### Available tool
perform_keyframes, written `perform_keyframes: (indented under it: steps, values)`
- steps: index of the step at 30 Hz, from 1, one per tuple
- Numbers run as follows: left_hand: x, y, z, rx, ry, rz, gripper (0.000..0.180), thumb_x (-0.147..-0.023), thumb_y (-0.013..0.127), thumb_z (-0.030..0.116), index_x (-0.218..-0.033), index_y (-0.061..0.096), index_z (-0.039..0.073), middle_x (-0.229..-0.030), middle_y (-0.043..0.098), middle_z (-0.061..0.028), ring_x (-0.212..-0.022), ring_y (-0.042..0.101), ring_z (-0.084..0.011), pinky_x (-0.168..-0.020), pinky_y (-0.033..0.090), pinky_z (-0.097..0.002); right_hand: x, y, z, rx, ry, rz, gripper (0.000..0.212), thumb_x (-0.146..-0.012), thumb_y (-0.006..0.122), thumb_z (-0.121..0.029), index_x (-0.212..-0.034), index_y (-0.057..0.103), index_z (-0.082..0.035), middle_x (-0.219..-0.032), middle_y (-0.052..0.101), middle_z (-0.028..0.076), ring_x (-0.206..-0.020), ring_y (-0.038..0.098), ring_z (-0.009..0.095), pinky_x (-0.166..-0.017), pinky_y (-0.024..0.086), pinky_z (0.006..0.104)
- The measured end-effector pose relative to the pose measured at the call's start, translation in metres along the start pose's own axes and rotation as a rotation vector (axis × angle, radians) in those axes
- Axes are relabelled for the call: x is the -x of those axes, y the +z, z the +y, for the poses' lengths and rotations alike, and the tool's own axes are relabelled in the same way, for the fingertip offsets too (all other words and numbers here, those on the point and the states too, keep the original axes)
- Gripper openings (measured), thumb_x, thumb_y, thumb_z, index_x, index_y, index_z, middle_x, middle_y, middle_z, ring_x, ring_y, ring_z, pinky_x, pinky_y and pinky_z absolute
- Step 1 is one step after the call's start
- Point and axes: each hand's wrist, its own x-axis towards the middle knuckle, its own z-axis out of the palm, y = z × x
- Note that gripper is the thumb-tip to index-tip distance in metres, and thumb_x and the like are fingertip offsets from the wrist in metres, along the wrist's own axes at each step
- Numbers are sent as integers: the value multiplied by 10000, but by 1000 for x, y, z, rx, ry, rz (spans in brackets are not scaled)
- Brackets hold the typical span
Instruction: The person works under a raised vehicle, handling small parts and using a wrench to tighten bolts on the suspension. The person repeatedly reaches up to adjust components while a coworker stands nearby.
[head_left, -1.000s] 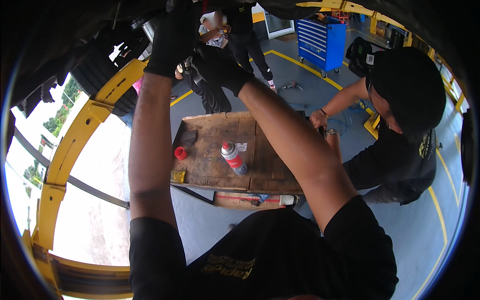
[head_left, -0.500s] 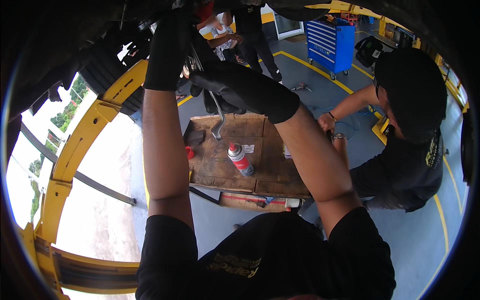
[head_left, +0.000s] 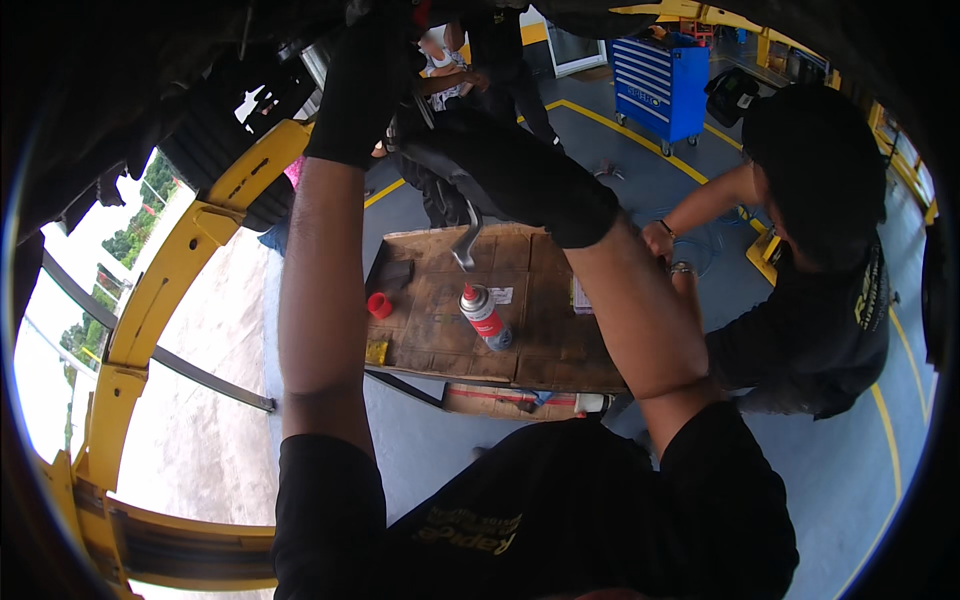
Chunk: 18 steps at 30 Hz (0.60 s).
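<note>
My black-gloved right hand (head_left: pixel 470 165) is raised and closed around a shiny steel bar (head_left: pixel 466 240) with a bent, flattened end. That end hangs below the hand, over the cardboard-covered table (head_left: pixel 420 340). Its upper part runs up into the dark beside my other hand. My left hand (head_left: pixel 355 95), also black-gloved, reaches higher against the dark underside of a vehicle (head_left: pixel 110 60). Its fingers are lost in shadow, so its grip does not show. Beneath both arms a red and white spray can (head_left: pixel 485 318) stands upright on the table.
A red cap (head_left: pixel 379 305) and a yellow item (head_left: pixel 377 351) lie on the table's left side. At right a co-worker in a black cap (head_left: pixel 815 150) bends forward. A blue tool cabinet (head_left: pixel 660 90) stands behind. Yellow lift arms (head_left: pixel 170 270) curve along the left. More people stand beyond the table.
The bar's bent end has swung to the right and slightly up. Both my hands have shifted slightly to the right. The co-worker has barely moved.
</note>
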Motion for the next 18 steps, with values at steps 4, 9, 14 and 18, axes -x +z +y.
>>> perform_keyframes:
  steps: [4,9,14,18]
  values:
    - [-34,-46,63,207,-239,-156,356,-873,723,20,-1223,667,50,-1185,679,-158,-1035,708,-278,-859,576,-358,23,-39,-14,69,-36,20,393,-1015,611,-77,-1407,597,-110,-1268,689,119,-1110,692,252,-923,563,359]
    - [-37,-38,48,195,-138,-141,285,-896,696,11,-1178,660,32,-1166,680,-135,-1018,699,-288,-841,571,-363,-9,-7,9,-375,247,-195,361,-998,645,-117,-1359,631,-120,-1233,703,116,-1061,716,190,-896,575,352]
    - [-27,-20,34,80,70,53,301,-914,677,20,-1214,657,44,-1249,660,-151,-1038,700,-343,-868,585,-372,-14,53,52,719,-163,-24,297,-927,697,-132,-1218,692,-77,-1090,712,118,-977,719,203,-827,586,349]
    - [-36,-25,56,-47,-77,-59,334,-916,693,64,-1248,656,57,-1260,661,-169,-1044,708,-362,-869,590,-384,-20,77,76,717,-102,58,216,-862,749,-110,-1063,725,-36,-1014,696,118,-948,715,238,-797,596,351]
